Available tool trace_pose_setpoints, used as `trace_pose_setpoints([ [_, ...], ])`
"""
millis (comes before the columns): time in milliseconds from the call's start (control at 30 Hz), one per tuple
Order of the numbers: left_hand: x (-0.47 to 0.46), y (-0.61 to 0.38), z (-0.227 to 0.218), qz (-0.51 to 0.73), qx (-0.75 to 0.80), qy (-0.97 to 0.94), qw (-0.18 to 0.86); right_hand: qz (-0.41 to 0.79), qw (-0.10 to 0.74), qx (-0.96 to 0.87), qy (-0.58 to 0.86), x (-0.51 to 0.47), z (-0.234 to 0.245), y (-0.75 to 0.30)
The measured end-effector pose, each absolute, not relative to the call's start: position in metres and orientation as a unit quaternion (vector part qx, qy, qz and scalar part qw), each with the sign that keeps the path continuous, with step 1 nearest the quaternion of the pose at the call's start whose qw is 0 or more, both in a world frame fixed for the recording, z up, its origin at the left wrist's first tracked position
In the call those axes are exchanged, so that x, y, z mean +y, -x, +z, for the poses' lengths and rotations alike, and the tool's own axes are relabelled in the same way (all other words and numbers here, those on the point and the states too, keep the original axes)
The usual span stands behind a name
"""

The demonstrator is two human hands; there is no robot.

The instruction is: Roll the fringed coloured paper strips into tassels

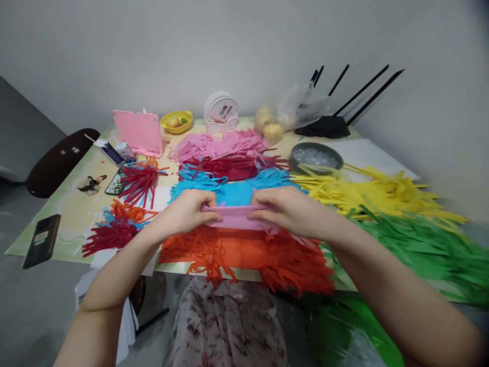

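Observation:
Between my two hands a pink strip of fringed paper or fabric (pixel 234 217) is stretched level. My left hand (pixel 193 209) pinches its left end, and my right hand (pixel 280 209) grips the right end, where some pink fringe hangs down. Just below lies an orange fringed piece (pixel 248 250) along the table's front edge. A blue fringed piece (pixel 235 192) is behind my hands, followed by a dark red one (pixel 229 168) and a pink fringed pile (pixel 225 145). Several mixed-colour tassel bunches, such as a dark red one (pixel 141 181), lie at the left.
Yellow fringes (pixel 367 193) and green fringes (pixel 431 244) cover the table's right side. A dark bowl (pixel 315 158), a black router (pixel 326 126), a pink stand (pixel 139 132) and a yellow fruit basket (pixel 176 123) stand behind. A phone (pixel 42 240) lies at the left edge.

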State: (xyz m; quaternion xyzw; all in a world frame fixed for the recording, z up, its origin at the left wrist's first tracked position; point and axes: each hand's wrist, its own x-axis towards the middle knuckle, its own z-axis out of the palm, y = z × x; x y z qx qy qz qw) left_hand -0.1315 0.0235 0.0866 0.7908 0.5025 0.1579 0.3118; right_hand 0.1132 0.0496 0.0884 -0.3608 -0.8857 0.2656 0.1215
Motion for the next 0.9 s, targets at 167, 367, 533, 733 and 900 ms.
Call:
trace_pose_setpoints([
  [167,0.025,0.133,0.087,0.174,0.476,-0.779,0.368,0.386,0.126,-0.841,0.358,0.051,0.088,-0.118],
  [367,0.021,0.136,0.082,0.193,0.466,-0.771,0.388,0.374,0.148,-0.824,0.398,0.035,0.084,-0.117],
  [533,0.013,0.137,0.079,0.236,0.467,-0.749,0.407,0.368,0.216,-0.8,0.421,0.031,0.074,-0.118],
  [733,-0.001,0.133,0.063,0.366,0.475,-0.627,0.497,0.526,0.321,-0.662,0.427,0.016,0.057,-0.114],
  [900,-0.01,0.134,0.043,0.45,0.419,-0.565,0.55,0.559,0.429,-0.595,0.387,0.005,0.038,-0.111],
])
